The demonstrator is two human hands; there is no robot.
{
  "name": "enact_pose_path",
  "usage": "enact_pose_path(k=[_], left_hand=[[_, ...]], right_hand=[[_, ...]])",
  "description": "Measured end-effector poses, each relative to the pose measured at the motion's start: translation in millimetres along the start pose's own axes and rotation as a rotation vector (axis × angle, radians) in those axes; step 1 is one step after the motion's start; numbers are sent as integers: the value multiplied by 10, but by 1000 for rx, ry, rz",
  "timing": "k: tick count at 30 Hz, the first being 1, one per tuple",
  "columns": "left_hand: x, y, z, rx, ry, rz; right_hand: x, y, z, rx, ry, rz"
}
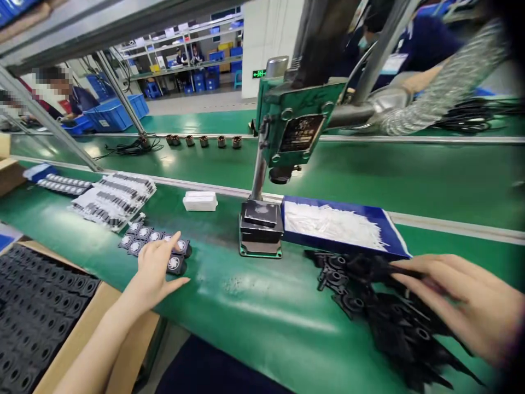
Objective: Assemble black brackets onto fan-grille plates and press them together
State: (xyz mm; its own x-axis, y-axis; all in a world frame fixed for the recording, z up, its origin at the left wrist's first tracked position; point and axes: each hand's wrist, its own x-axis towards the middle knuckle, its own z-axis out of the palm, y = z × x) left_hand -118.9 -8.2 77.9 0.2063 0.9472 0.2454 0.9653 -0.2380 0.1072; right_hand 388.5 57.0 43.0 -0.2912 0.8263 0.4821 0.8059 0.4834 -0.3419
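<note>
My left hand (156, 269) rests on the green bench with fingers spread, index and thumb around a small black round part with a silver face (175, 264), at the end of a cluster of like parts (141, 236). My right hand (459, 298) lies over a pile of black plastic fan frames (385, 312) at the right, fingers stretched toward one of them; whether it grips any is hidden. Between the hands stands a small green hand press (287, 128) with a black block base (261, 227).
A blue tray of white thin pieces (334, 224) sits behind the black pile. A white box (199, 201) and packs of strips (112, 198) lie left of the press. A carton of black parts (36, 312) is at lower left. Another person's sleeve (447, 82) reaches in at upper right.
</note>
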Motion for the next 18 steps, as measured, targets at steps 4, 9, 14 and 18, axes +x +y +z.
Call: enact_pose_path(k=[4,9,14,18], left_hand=[[-63,-230,-3,72,-112,66],[-81,-345,101,66,-10,144],[-123,-174,282,-237,-41,233],[-112,385,494,-583,-180,148]], right_hand=[[-52,-836,315,95,-121,-189],[-291,-1264,772,-3,-138,-327],[-482,-1229,731,65,-238,-170],[-533,-1239,653,160,-313,-99]])
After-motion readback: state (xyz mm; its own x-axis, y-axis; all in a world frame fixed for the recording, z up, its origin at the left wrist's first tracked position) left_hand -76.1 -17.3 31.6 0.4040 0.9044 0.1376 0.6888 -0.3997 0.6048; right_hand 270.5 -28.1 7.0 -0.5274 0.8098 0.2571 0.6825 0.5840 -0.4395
